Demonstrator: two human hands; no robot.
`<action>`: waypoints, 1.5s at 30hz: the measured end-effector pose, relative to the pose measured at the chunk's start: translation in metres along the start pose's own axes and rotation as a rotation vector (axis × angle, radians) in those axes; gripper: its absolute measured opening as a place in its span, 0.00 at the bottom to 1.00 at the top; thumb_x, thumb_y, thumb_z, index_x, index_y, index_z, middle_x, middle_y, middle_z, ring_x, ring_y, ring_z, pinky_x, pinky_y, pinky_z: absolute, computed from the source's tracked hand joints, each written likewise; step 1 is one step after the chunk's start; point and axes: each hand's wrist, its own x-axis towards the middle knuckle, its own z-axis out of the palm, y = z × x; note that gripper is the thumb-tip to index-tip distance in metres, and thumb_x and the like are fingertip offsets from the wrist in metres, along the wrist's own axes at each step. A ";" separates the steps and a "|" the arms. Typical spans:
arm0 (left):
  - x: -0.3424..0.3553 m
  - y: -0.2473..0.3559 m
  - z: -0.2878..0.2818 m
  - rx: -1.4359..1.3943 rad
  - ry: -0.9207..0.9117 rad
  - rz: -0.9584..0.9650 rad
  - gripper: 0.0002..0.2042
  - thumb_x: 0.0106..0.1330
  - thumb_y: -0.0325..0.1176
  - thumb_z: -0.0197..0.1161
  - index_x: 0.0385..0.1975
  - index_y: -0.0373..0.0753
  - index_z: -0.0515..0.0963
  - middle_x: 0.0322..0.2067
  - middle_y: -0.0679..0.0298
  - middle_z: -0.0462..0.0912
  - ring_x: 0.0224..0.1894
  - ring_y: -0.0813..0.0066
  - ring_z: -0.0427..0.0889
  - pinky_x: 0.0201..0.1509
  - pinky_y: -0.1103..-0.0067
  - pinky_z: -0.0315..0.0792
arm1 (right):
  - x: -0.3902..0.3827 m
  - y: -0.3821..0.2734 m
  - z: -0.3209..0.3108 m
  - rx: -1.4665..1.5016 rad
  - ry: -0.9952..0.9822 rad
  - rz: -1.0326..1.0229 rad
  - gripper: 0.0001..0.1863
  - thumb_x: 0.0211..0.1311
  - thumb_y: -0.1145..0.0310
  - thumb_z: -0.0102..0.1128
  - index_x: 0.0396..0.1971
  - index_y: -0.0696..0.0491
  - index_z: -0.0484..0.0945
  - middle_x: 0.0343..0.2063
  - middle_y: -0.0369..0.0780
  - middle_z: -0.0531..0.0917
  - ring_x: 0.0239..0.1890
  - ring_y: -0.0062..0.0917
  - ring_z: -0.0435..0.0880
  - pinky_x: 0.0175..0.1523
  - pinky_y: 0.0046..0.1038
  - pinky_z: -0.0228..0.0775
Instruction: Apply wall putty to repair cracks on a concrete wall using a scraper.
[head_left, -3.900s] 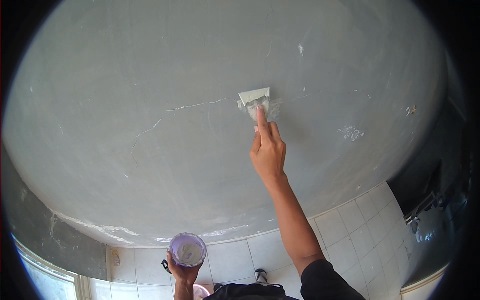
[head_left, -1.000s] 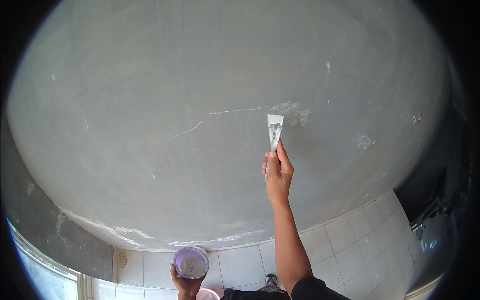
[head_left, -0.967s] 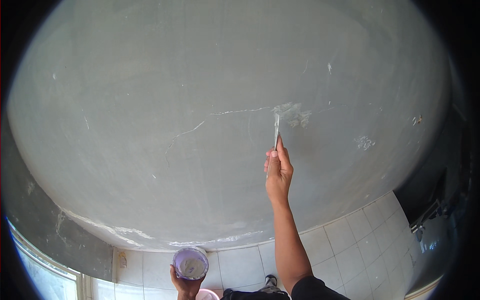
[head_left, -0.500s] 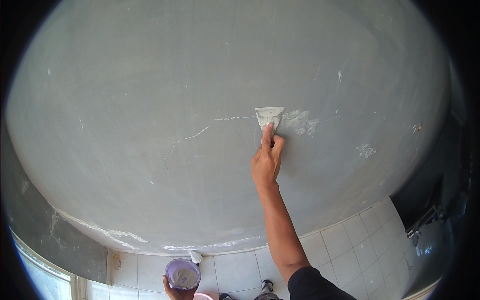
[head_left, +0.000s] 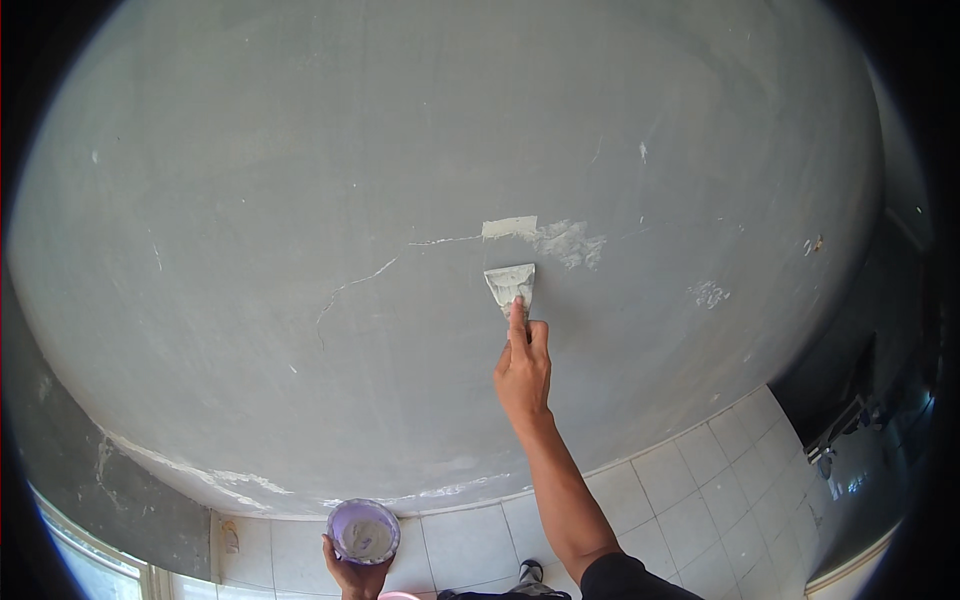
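My right hand [head_left: 523, 370] is closed round the handle of a putty knife [head_left: 512, 285], its index finger laid along the blade. Pale filler is smeared over the blade, which is at the grey wall [head_left: 250, 250] just below a fresh rectangular patch of filler [head_left: 510, 226]. Left of that patch a jagged crack [head_left: 366, 280] runs down the wall; to its right is a rougher whitish smear [head_left: 572, 245]. Low on the left, my left hand [head_left: 360, 575] holds a purple bowl [head_left: 336, 518] from below. Grey-white filler paste [head_left: 366, 540] lies in the bowl.
White floor tiles [head_left: 465, 545] meet the foot of the wall, where white flakes show. Part of a pink container [head_left: 398, 596] and a shoe [head_left: 531, 570] appear at the bottom edge. A window [head_left: 90, 555] is at lower left; dark items [head_left: 850, 430] stand at far right.
The putty knife has moved down from the crack, uncovering a pale patch of filler there. My left hand has raised the bowl slightly. The view has shifted a little to the right.
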 end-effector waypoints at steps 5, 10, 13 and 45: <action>-0.007 -0.003 0.006 0.002 0.019 -0.010 0.42 0.59 0.72 0.51 0.68 0.51 0.64 0.65 0.59 0.67 0.66 0.53 0.65 0.62 0.51 0.64 | 0.054 -0.020 -0.026 -0.069 0.108 -0.037 0.33 0.60 0.85 0.56 0.67 0.51 0.68 0.34 0.41 0.71 0.30 0.33 0.79 0.33 0.33 0.76; -0.005 -0.011 0.001 -0.030 0.039 -0.017 0.41 0.59 0.72 0.51 0.68 0.51 0.64 0.64 0.59 0.67 0.65 0.52 0.66 0.61 0.50 0.65 | 0.077 -0.030 -0.034 -0.165 0.001 0.025 0.30 0.61 0.82 0.57 0.64 0.50 0.72 0.32 0.40 0.73 0.26 0.33 0.81 0.30 0.35 0.77; -0.009 -0.012 0.001 -0.031 0.058 -0.016 0.41 0.59 0.72 0.51 0.68 0.50 0.64 0.64 0.59 0.67 0.65 0.52 0.66 0.61 0.50 0.65 | 0.064 -0.033 -0.036 -0.214 -0.061 0.080 0.29 0.61 0.81 0.58 0.63 0.50 0.73 0.31 0.40 0.73 0.24 0.33 0.81 0.28 0.36 0.77; -0.005 -0.014 0.013 -0.021 0.037 -0.018 0.41 0.59 0.71 0.52 0.68 0.50 0.64 0.64 0.58 0.67 0.66 0.53 0.66 0.63 0.51 0.65 | 0.073 -0.017 -0.026 -0.128 0.010 -0.010 0.29 0.62 0.80 0.57 0.65 0.51 0.71 0.30 0.40 0.75 0.24 0.32 0.81 0.27 0.34 0.76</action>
